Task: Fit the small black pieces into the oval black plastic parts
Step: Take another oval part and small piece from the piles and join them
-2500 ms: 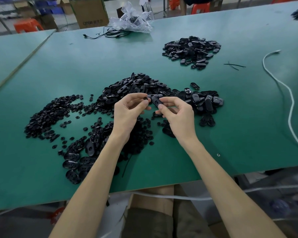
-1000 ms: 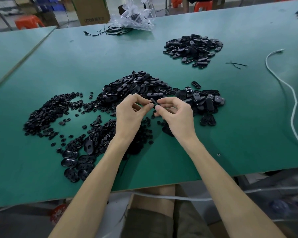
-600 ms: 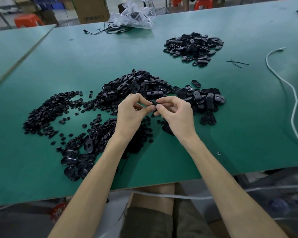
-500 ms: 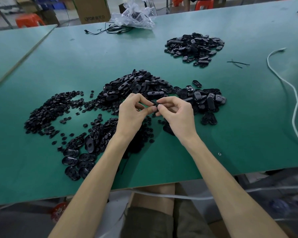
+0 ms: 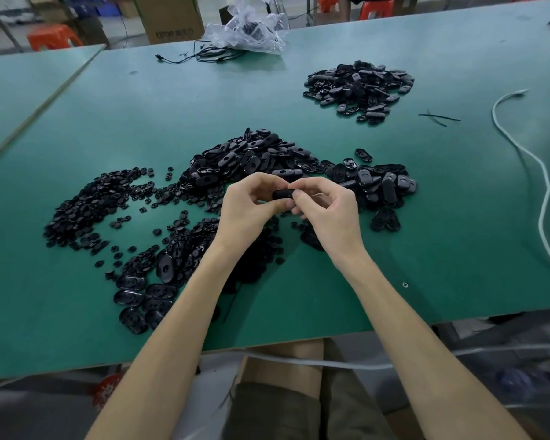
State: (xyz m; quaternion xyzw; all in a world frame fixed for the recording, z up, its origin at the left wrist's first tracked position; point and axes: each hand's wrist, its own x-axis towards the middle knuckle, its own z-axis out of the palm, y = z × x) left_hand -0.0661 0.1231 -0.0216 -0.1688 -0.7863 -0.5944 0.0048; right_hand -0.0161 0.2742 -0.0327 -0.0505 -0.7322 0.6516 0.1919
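Black plastic, an oval part (image 5: pixel 281 194) sits in the air just above a green desk (image 5: pixel 134 109), held between both hands in front of the person. The left hand (image 5: pixel 246 211) pinches its left end with thumb and forefinger curled. The right hand (image 5: pixel 329 217) grips the right end, fingers bent over it. Fingers hide whether a small piece is seated in it.

Half a second ago the hands were in nearly the same spot and the part was almost hidden between the fingertips. Now more of it shows, lying crosswise. Two and a half seconds ago it pointed slantwise toward the person.

Just beyond the hands lies a heap of oval parts (image 5: pixel 251 157), with another heap (image 5: pixel 378 185) to the right. Small round pieces (image 5: pixel 92 201) spread out to the left and under the left wrist. A third heap (image 5: pixel 359 85) lies well apart, farther back. A white cord (image 5: pixel 535 160) curves along the desk's right side, and a crumpled clear bag (image 5: pixel 245 27) rests at the far edge.
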